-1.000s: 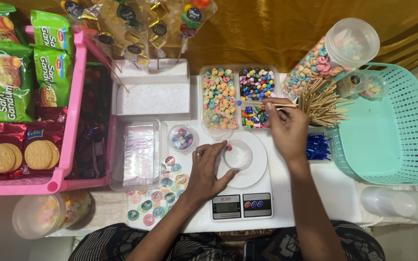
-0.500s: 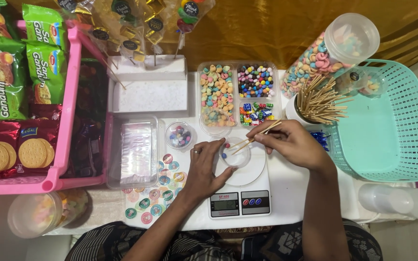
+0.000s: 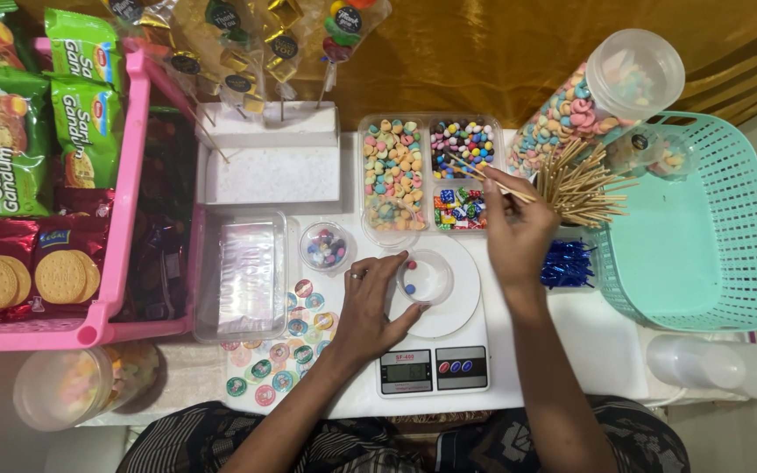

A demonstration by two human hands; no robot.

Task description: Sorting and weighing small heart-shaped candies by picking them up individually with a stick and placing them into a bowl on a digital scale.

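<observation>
Right now the left hand [image 3: 377,302] lies spread against the small clear cup [image 3: 424,277], which sits on the white scale [image 3: 435,337] with a few candies inside. Farther right, the right hand [image 3: 519,229] pinches wooden chopsticks [image 3: 477,172], their tips over the divided candy tray [image 3: 429,171] at the counter's [image 3: 602,350] far side

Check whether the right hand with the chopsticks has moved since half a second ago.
Yes. The right hand went from over the small cup on the scale up toward the divided candy tray.
</observation>
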